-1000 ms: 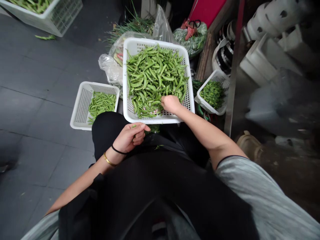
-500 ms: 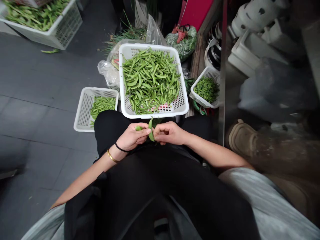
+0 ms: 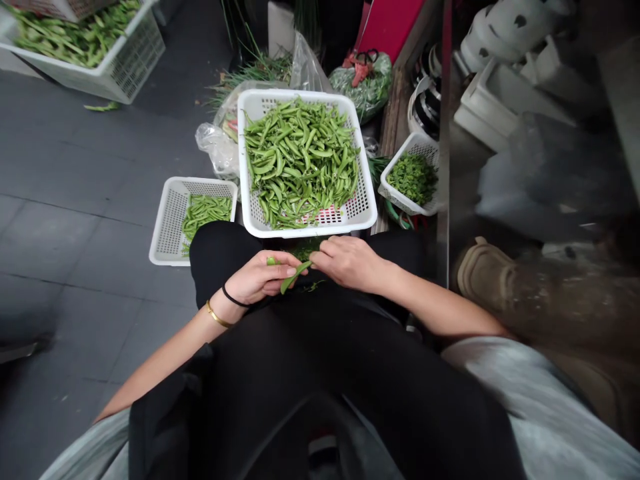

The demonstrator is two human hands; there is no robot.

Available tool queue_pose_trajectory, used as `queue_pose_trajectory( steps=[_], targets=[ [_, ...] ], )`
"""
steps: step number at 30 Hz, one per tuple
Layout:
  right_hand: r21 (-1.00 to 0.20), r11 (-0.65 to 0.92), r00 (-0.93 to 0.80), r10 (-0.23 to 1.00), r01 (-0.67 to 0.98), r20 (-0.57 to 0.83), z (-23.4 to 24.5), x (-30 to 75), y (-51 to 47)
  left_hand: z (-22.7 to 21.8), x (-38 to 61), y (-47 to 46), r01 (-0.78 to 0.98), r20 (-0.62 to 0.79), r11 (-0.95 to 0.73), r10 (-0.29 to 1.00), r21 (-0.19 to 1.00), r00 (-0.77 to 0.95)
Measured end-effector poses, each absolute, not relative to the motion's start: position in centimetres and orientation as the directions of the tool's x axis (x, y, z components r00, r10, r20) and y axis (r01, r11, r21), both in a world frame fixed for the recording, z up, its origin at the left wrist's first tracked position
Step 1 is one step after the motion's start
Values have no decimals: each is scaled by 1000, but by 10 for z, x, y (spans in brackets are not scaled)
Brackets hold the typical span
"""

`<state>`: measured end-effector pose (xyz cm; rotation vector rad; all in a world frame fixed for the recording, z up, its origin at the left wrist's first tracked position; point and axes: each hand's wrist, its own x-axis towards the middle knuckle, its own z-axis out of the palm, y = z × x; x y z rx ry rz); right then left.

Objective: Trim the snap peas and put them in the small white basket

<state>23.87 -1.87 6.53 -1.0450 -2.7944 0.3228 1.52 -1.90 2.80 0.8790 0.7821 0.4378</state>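
Observation:
Over my lap, my left hand (image 3: 263, 275) and my right hand (image 3: 345, 262) both pinch one green pea pod (image 3: 295, 275), which lies slanted between their fingertips. A second pod end (image 3: 271, 261) sticks out of my left hand's curled fingers. Just beyond my knees stands a large white basket (image 3: 367, 207) heaped with green pea pods (image 3: 300, 160).
A smaller white basket (image 3: 167, 227) with a few pods sits on the grey floor at my left knee. Another small basket (image 3: 400, 199) with green trimmings stands to the right. A far basket (image 3: 120, 63) of pods is at top left. Plastic bags (image 3: 220, 143), greens and stacked white ware lie behind.
My right hand left the big basket with a pod and came back to my lap, where the left hand met it. Since half a second ago the pod has tilted from upright to slanted.

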Motion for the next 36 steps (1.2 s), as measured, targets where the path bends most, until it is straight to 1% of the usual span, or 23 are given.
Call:
queue_pose_trajectory(
  steps=[1, 2, 3, 5, 6, 8, 9, 10, 11, 13, 14, 15, 17, 19, 20, 21, 23, 25, 26, 28, 29, 32, 36],
  targets=[
    [-225, 767, -786, 618, 600, 11, 63, 233, -18, 31, 16, -18, 52, -395, 475, 659, 878, 640],
    [-244, 790, -817, 576, 563, -21, 62, 230, -17, 34, 17, -18, 139, -342, 334, 686, 932, 642],
    [-302, 800, -846, 532, 518, -41, 61, 229, -15, 38, 18, -18, 213, -268, 167, 704, 963, 658],
    [-514, 750, -886, 462, 416, -43, 60, 229, -11, 46, 20, -19, 274, -104, -141, 690, 951, 717],
    [-644, 670, -889, 457, 369, -33, 60, 230, -10, 50, 21, -20, 263, -30, -244, 677, 934, 735],
    [-863, 420, -852, 522, 282, -24, 58, 233, -8, 55, 22, -22, 224, 88, -337, 706, 915, 703],
    [-926, 288, -819, 573, 243, -36, 56, 235, -8, 56, 21, -24, 215, 129, -337, 759, 917, 639],
    [-959, 182, -777, 627, 216, -56, 53, 238, -8, 56, 19, -24, 206, 156, -310, 826, 928, 541],
    [-971, 115, -732, 677, 207, -76, 50, 242, -9, 55, 17, -24, 178, 168, -260, 895, 949, 413],
    [-961, 98, -666, 739, 257, -103, 44, 253, -9, 50, 10, -19, 22, 133, -137, 982, 990, 133],
    [-941, 131, -654, 748, 312, -112, 43, 260, -8, 46, 6, -15, -104, 91, -88, 995, 991, 31],
    [-908, 179, -660, 739, 380, -130, 44, 268, -7, 43, 2, -10, -240, 46, -49, 999, 970, -18],
    [-802, 276, -705, 668, 531, -237, 51, 283, -1, 35, -5, 1, -455, -44, 46, 999, 889, 15],
    [-686, 319, -707, 579, 654, -406, 63, 292, 11, 29, -9, 8, -551, -144, 206, 977, 808, 155],
    [-647, 316, -689, 554, 693, -468, 68, 293, 20, 26, -9, 10, -566, -200, 299, 952, 768, 230],
    [-624, 311, -670, 553, 717, -495, 71, 290, 31, 23, -8, 11, -568, -252, 384, 920, 728, 299],
    [-596, 323, -640, 621, 735, -452, 65, 274, 59, 17, -4, 10, -560, -312, 503, 859, 658, 405],
    [-492, 398, -604, 696, 775, -388, 44, 248, 88, 13, 0, 8, -555, -333, 564, 819, 611, 467],
    [-415, 421, -581, 696, 807, -422, 28, 233, 102, 12, 1, 8, -559, -339, 581, 809, 592, 481],
    [-263, 429, -498, 648, 864, -576, -6, 205, 124, 12, 1, 8, -567, -365, 605, 794, 559, 487],
    [-235, 427, -476, 646, 873, -596, -23, 193, 131, 12, 0, 8, -566, -380, 611, 790, 554, 481],
    [-206, 433, -458, 631, 878, -626, -56, 175, 142, 13, -5, 11, -540, -418, 610, 792, 580, 446],
    [-249, 460, -500, 580, 853, -643, -64, 187, 147, 8, -9, 17, -518, -473, 605, 796, 605, 377]
  ],
)
